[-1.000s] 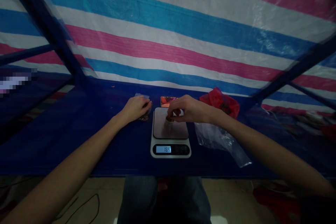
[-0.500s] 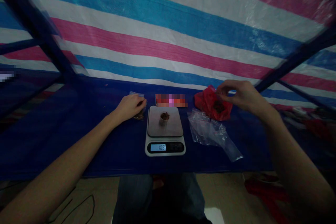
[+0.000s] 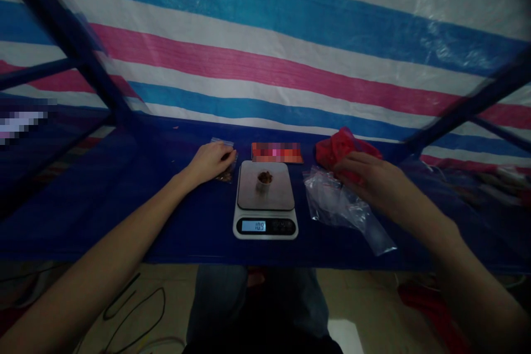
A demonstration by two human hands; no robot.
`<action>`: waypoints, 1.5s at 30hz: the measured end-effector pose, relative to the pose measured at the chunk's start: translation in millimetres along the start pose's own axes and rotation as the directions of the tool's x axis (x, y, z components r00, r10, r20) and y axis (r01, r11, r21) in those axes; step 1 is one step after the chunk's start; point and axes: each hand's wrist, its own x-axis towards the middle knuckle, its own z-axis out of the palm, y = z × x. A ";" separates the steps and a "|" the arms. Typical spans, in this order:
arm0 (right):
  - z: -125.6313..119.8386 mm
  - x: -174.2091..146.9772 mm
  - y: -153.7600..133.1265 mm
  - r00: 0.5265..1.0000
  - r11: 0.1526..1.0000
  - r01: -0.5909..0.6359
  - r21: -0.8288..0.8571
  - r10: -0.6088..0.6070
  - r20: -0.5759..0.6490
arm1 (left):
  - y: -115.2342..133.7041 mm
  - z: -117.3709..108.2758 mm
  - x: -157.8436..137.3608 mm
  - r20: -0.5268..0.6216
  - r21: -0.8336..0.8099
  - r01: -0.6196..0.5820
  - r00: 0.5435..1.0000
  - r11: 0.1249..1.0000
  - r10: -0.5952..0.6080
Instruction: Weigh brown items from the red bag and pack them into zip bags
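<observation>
My left hand [image 3: 213, 161] rests with curled fingers on a small clear zip-lock bag [image 3: 225, 176] holding brown bits. My right hand [image 3: 360, 174] reaches over the front of a crumpled red plastic bag [image 3: 332, 146], fingers together and pointing down by the upper end of some clear zip-lock bags [image 3: 332, 204]. Its fingertips are partly hidden, so anything between them cannot be made out. Between my hands stands a white digital kitchen scale [image 3: 265, 227], its lit display reading about 10.9. A small cup [image 3: 262, 185] heaped with brown dried pieces sits on the steel plate.
Behind the scale lies a red packet [image 3: 277, 152], blurred out. Everything stands on a blue table surface [image 3: 186, 227]. Striped plastic sheeting [image 3: 249, 61] hangs behind, with dark blue frame bars [image 3: 95, 77] at both sides. Cables [image 3: 160, 310] lie on the floor.
My right hand has come down and nearer from above the red bag's opening to its front, by the clear bags. My left hand stays on its bag. The view has shifted slightly.
</observation>
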 end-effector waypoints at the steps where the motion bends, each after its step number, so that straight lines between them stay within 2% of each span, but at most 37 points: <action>1: -1.1 1.0 -10.9 0.999 0.998 0.040 0.055 -0.041 0.015 | 0.0 0.0 -0.1 0.000 0.001 -0.001 1.000 1.000 0.001; 6: 1.7 28.4 -53.1 0.983 0.928 0.182 0.324 -0.169 -0.068 | 0.0 2.3 -0.6 -0.011 0.007 -0.010 1.000 1.000 0.010; 9: 7.3 55.8 -70.2 0.973 0.894 0.222 0.389 -0.231 -0.024 | 1.1 2.3 -0.7 -0.016 0.012 -0.013 1.000 1.000 0.013; 13: 17.0 86.3 -84.7 0.940 0.897 0.292 0.333 -0.333 0.072 | 2.6 0.1 -0.7 -0.018 0.018 -0.013 1.000 1.000 0.013; 16: 20.1 97.2 -90.7 0.919 0.910 0.328 0.253 -0.369 0.136 | 3.3 -1.0 -0.2 -0.013 0.015 -0.017 1.000 1.000 0.018; 23: 7.8 108.6 -94.9 0.818 0.844 0.488 0.221 -0.531 0.222 | 4.9 -0.9 0.3 -0.001 -0.004 -0.019 1.000 1.000 0.019; 27: 0.3 118.5 -97.1 0.765 0.834 0.475 0.282 -0.549 0.335 | 5.2 -1.3 -0.8 0.000 -0.008 -0.017 1.000 1.000 0.017; 33: -1.5 122.5 -95.3 0.755 0.830 0.459 0.316 -0.552 0.354 | 5.2 -1.8 -0.4 0.004 -0.016 -0.021 1.000 1.000 0.021; 38: -1.0 123.3 -91.0 0.765 0.823 0.449 0.348 -0.555 0.326 | 4.5 -0.2 0.6 0.001 -0.027 -0.032 0.999 0.999 0.032; 40: -9.7 119.9 -85.8 0.788 0.821 0.434 0.372 -0.546 0.286 | 3.7 0.2 0.4 -0.004 -0.031 -0.034 0.999 0.999 0.033; 42: -25.5 110.9 -73.3 0.859 0.844 0.384 0.375 -0.476 0.191 | 2.7 0.3 0.0 -0.013 -0.034 -0.033 0.999 0.999 0.033; 44: -44.1 96.6 -50.1 0.943 0.891 0.293 0.348 -0.328 0.045 | 2.0 0.6 -0.3 -0.021 -0.035 -0.033 0.999 0.999 0.033; 45: -52.0 88.4 -34.5 0.969 0.913 0.241 0.329 -0.245 -0.030 | 1.8 1.0 -0.3 -0.023 -0.036 -0.035 0.999 0.999 0.034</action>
